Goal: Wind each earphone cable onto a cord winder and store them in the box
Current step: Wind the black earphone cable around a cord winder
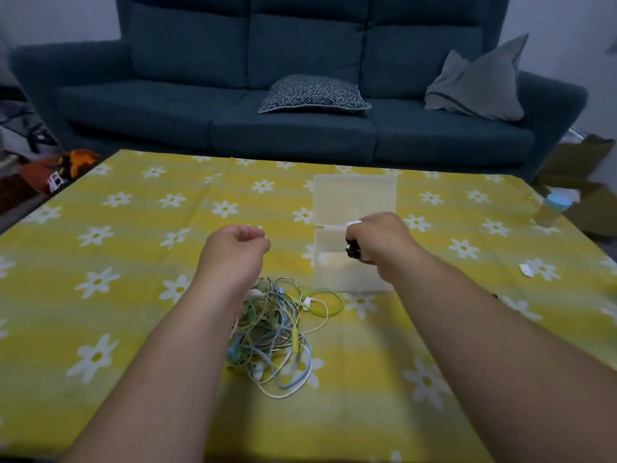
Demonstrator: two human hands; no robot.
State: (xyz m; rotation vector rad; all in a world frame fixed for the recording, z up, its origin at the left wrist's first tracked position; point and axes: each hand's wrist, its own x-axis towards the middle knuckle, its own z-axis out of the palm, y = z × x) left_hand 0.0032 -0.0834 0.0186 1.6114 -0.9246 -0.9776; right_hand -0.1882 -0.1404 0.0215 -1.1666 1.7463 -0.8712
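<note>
At the far left, on the floor beside the tabletop, orange and black items (71,163) are seen. A yellow cloth printed with white daisies (117,248) is spread over the tabletop, and a dark blue three-seat sofa (233,61) is set behind it.

The left grip (237,248) is raised above the cloth with its fingers curled inward; nothing is seen held in it. Just below and to its right, a tangled heap of green, blue, white and yellow earphone cables (273,335) is piled on the cloth, partly covered by the left forearm.

A herringbone-patterned cushion (314,93) is laid flat on the sofa seat. To the right of the heap, a translucent plastic box (354,195) is placed open on the cloth, with one green loop lying just beside its near corner.

The right grip (377,242) is held over the box and is closed around a small dark bundle (352,250); a white piece is shown at the top of the fist. What the bundle is cannot be told.

Farther right, a grey cushion (480,81) is propped on the sofa, and a small white scrap (526,269) is left on the cloth.
</note>
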